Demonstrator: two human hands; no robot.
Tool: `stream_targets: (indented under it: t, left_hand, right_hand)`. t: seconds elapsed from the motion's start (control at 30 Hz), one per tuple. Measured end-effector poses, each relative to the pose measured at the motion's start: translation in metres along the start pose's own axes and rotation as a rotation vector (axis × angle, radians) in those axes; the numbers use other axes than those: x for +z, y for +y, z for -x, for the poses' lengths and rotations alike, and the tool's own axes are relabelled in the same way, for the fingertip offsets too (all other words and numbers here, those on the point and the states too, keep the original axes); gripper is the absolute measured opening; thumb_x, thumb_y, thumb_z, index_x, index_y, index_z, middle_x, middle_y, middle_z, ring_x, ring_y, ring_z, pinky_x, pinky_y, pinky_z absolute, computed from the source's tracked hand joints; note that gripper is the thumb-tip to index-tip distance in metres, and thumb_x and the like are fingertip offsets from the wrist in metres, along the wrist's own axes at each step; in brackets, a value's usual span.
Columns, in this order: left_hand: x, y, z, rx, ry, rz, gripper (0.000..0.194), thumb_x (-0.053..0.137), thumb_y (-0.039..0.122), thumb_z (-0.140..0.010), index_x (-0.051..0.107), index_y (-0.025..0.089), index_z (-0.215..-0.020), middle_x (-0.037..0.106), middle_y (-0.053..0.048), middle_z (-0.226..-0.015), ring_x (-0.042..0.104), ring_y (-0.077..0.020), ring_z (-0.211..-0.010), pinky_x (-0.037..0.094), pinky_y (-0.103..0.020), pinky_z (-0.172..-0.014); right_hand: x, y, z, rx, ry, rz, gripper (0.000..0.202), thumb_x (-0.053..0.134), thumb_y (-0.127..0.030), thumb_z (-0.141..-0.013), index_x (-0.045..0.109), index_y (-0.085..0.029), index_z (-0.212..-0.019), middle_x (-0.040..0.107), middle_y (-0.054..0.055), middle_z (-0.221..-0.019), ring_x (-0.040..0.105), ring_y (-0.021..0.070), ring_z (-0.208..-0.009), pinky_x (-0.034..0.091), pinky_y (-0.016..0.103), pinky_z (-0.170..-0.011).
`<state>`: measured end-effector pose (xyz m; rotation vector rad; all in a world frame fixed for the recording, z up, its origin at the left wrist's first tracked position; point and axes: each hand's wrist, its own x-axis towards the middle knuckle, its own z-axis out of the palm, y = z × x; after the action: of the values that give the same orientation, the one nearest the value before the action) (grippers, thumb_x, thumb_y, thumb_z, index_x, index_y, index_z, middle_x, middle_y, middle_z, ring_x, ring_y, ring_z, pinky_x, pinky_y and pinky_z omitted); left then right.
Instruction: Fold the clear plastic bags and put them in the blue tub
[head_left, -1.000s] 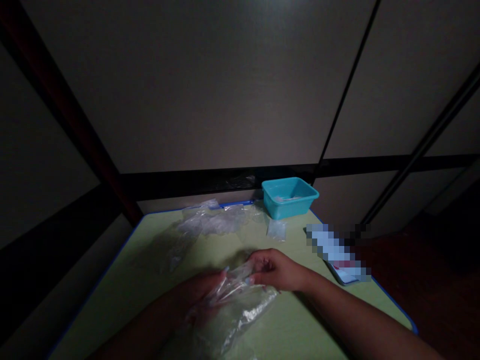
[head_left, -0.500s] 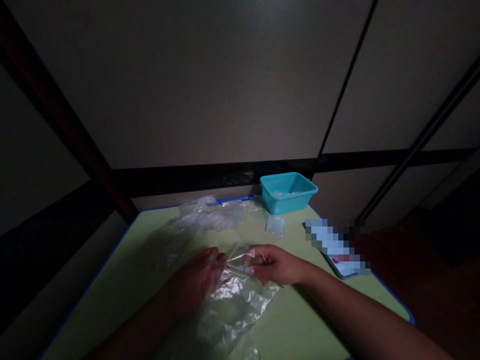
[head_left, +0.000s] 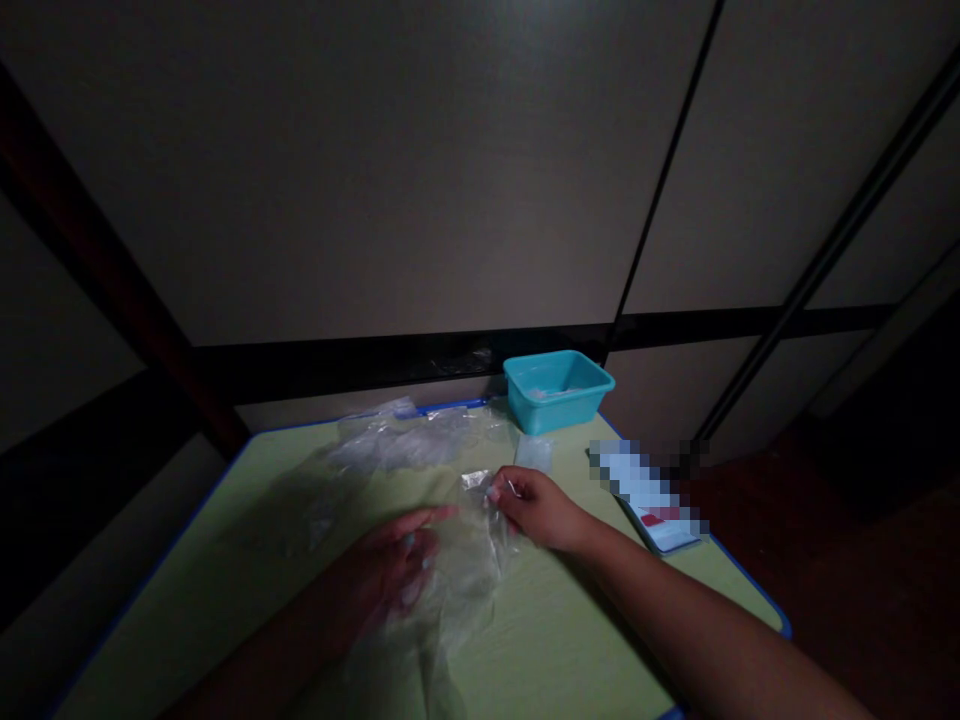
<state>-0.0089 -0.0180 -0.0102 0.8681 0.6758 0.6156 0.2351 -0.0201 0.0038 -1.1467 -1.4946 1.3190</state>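
Note:
A clear plastic bag hangs over the near middle of the table, partly smeared by motion. My right hand pinches its upper edge between thumb and fingers. To the left of the bag, my left hand has its index finger stretched out and apart from the other fingers, which are slightly curled beside the film. Whether the left fingers touch the bag is hard to make out. Just beyond my right hand lies a small pale packet.
More clear plastic bags lie crumpled along the back of the green table. A turquoise basket with pale contents stands at the back right. A phone, partly pixelated, rests near the right edge. Cabinet panels rise behind.
My hands have moved apart, the left letting its fingers spread. The bag's edge has shifted with my right hand, and the film hangs differently. The whole view has shifted slightly.

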Motion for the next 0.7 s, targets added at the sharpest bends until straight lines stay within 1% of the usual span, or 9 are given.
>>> stream_targets:
  t: [0.07, 0.17, 0.27, 0.33, 0.4, 0.47, 0.57, 0.7]
  left_hand:
    - [0.005, 0.002, 0.002, 0.009, 0.014, -0.016, 0.064, 0.078, 0.048, -0.065, 0.060, 0.020, -0.119, 0.047, 0.005, -0.066, 0.037, -0.0066, -0.047, 0.029, -0.018, -0.040]
    - [0.014, 0.006, 0.005, 0.025, 0.030, -0.067, 0.059, 0.079, 0.049, -0.064, 0.065, 0.018, -0.113, 0.047, 0.004, -0.065, 0.038, -0.0076, -0.050, 0.030, -0.019, -0.043]
    - [0.020, 0.008, 0.007, 0.032, 0.057, -0.139, 0.054, 0.079, 0.047, -0.063, 0.068, 0.016, -0.105, 0.045, 0.004, -0.061, 0.039, -0.0085, -0.052, 0.033, -0.020, -0.047]
    - [0.020, 0.008, 0.008, 0.019, 0.046, -0.190, 0.053, 0.079, 0.046, -0.063, 0.068, 0.017, -0.105, 0.047, 0.004, -0.061, 0.041, -0.0096, -0.052, 0.034, -0.021, -0.048]
    - [0.019, 0.006, 0.007, 0.019, 0.041, -0.241, 0.052, 0.079, 0.045, -0.061, 0.067, 0.019, -0.104, 0.055, 0.002, -0.068, 0.044, -0.0102, -0.053, 0.035, -0.022, -0.048]
    - [0.018, 0.004, 0.007, 0.019, 0.067, -0.283, 0.045, 0.079, 0.044, -0.060, 0.068, 0.019, -0.096, 0.061, -0.001, -0.076, 0.047, -0.0109, -0.054, 0.036, -0.022, -0.048]
    - [0.020, 0.003, 0.006, 0.004, 0.141, -0.287, 0.035, 0.081, 0.041, -0.059, 0.069, 0.019, -0.083, 0.064, -0.002, -0.075, 0.052, -0.0121, -0.056, 0.040, -0.022, -0.050]
    - [0.027, 0.004, 0.005, 0.028, 0.281, -0.192, 0.032, 0.082, 0.040, -0.058, 0.069, 0.021, -0.079, 0.063, 0.001, -0.065, 0.059, -0.0152, -0.059, 0.046, -0.023, -0.053]
  right_hand:
    - [-0.001, -0.001, -0.001, 0.013, 0.035, -0.032, 0.030, 0.066, -0.046, -0.076, 0.054, -0.019, -0.071, 0.046, -0.009, -0.043, 0.034, 0.0054, -0.034, 0.022, 0.018, -0.034]
    - [-0.002, -0.003, -0.001, 0.046, 0.064, -0.107, 0.034, 0.068, -0.049, -0.073, 0.057, -0.017, -0.071, 0.047, -0.009, -0.042, 0.030, 0.0043, -0.030, 0.019, 0.018, -0.031]
    - [-0.002, -0.004, -0.003, 0.089, 0.074, -0.231, 0.037, 0.069, -0.052, -0.071, 0.058, -0.017, -0.073, 0.047, -0.009, -0.042, 0.027, 0.0043, -0.029, 0.015, 0.018, -0.029]
    - [-0.001, -0.004, -0.004, 0.106, 0.073, -0.341, 0.038, 0.072, -0.052, -0.067, 0.056, -0.017, -0.070, 0.050, -0.007, -0.047, 0.033, 0.0046, -0.033, 0.018, 0.017, -0.031]
    - [0.000, -0.005, -0.004, 0.107, 0.072, -0.450, 0.039, 0.073, -0.052, -0.064, 0.055, -0.017, -0.068, 0.055, -0.005, -0.054, 0.042, 0.0056, -0.040, 0.025, 0.017, -0.035]
    - [0.003, -0.005, -0.004, 0.103, 0.063, -0.539, 0.040, 0.071, -0.053, -0.064, 0.056, -0.017, -0.071, 0.058, -0.003, -0.061, 0.048, 0.0071, -0.048, 0.032, 0.017, -0.041]
    - [0.010, -0.004, -0.002, 0.100, 0.023, -0.631, 0.041, 0.071, -0.056, -0.064, 0.057, -0.018, -0.073, 0.058, -0.003, -0.064, 0.051, 0.0089, -0.054, 0.037, 0.020, -0.048]
    - [0.015, -0.005, 0.000, 0.096, -0.046, -0.712, 0.043, 0.077, -0.055, -0.057, 0.056, -0.020, -0.072, 0.059, -0.003, -0.068, 0.055, 0.0119, -0.064, 0.042, 0.023, -0.058]
